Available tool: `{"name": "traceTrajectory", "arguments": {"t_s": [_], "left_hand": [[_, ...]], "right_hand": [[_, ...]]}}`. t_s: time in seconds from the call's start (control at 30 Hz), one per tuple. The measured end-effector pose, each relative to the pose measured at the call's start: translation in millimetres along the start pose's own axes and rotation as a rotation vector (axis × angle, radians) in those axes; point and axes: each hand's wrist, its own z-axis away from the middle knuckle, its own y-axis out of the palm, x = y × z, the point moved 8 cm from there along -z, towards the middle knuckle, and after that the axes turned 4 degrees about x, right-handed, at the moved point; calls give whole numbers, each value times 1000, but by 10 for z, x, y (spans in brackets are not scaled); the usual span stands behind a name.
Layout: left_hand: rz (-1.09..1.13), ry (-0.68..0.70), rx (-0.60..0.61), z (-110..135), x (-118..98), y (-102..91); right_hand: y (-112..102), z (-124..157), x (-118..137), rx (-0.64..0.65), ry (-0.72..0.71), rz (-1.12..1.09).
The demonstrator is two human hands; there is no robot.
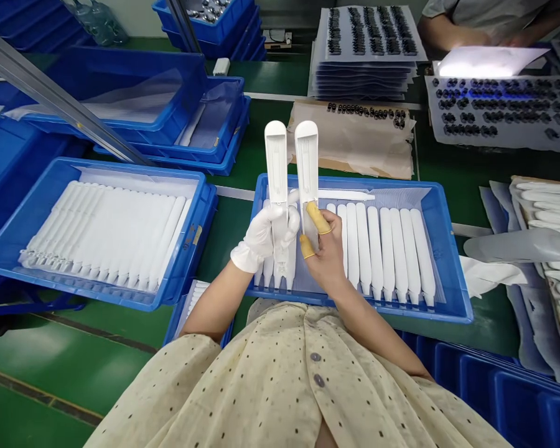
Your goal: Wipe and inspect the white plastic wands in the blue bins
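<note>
My left hand (260, 238), in a white glove, is closed round the lower part of a long white plastic shell (276, 163). My right hand (330, 256), with yellow finger cots on the thumb and a finger, grips a second white plastic shell (307, 158). Both shells stand upright side by side, apart at their rounded tops, hollow ribbed insides facing me. They are held above a blue tray (420, 312), where several similar white pieces (376, 249) lie in a row. One more white piece (348, 195) lies crosswise along the tray's far side.
To the left, another blue tray (79, 287) holds a close row of white pieces. Brown paper (354, 146) with small black parts lies beyond. Sheets of black parts (373, 37) are stacked behind, near a co-worker's arm (441, 34). White pieces (548, 205) are piled at right.
</note>
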Motion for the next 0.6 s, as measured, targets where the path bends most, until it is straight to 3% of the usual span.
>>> {"name": "traceTrajectory", "arguments": {"t_s": [0.27,0.4,0.6], "left_hand": [[189,-165,-206,32,142,-142],[264,-194,-209,29,228,-173],[272,-221,-229,10,238,-148]], "right_hand": [[8,-73,-71,197,195,-390],[7,-86,-107,212,300,-563],[58,-87,-143,189,368,-601]]}}
